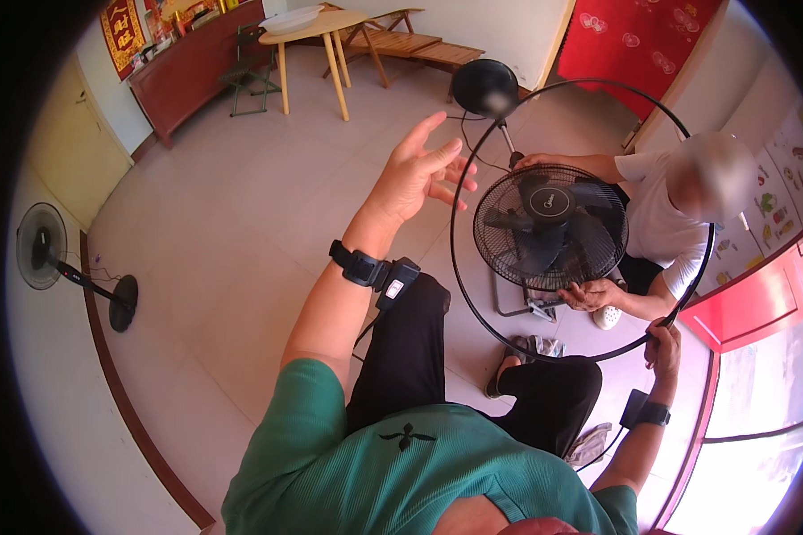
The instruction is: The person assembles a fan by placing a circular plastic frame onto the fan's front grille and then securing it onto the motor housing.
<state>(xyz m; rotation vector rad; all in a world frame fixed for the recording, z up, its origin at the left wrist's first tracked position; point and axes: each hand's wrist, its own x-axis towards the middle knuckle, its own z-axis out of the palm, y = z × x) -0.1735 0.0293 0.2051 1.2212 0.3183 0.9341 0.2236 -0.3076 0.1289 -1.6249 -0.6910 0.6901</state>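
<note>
My left hand [426, 169], upper centre of the frame: fingers spread wide, tips at the left edge of one large black ring [452, 234]; whether they touch it, I cannot tell. My right hand [663, 346], right of centre and lower: fingers curled round the ring's lower right edge. Ring: thin, right of centre, encircling in my view a black caged fan head [550, 223]. Co-worker [665, 209], right: a hand at the cage's top and another at its lower edge. Standing fan [43, 245], far left.
</note>
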